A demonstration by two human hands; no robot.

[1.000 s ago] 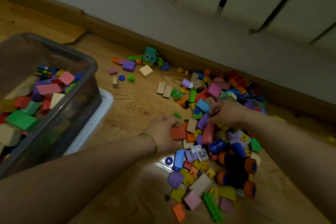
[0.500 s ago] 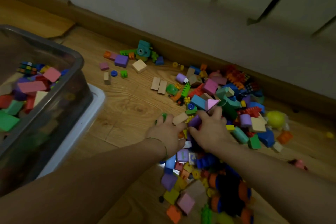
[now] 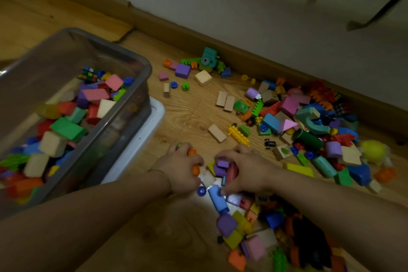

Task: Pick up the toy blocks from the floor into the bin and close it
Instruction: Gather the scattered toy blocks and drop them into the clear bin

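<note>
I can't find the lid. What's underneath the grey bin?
A white flat panel, possibly the lid, sticks out from beneath the bin along its right side. How far it runs underneath is hidden by the tinted walls and the blocks inside.

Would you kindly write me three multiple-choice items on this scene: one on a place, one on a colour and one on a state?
1. Where is the bin relative to the left hand and right hand?
A. To their left
B. To their right
C. Between them

2. What colour is the block that the left hand grips?
A. Black
B. Orange
C. White

3. How is the bin?
A. Lidded
B. Empty
C. Open, holding blocks

Answers: 1 A, it stands left of both hands; 2 B, orange shows between the fingers; 3 C, no lid covers it and blocks lie inside.
</note>
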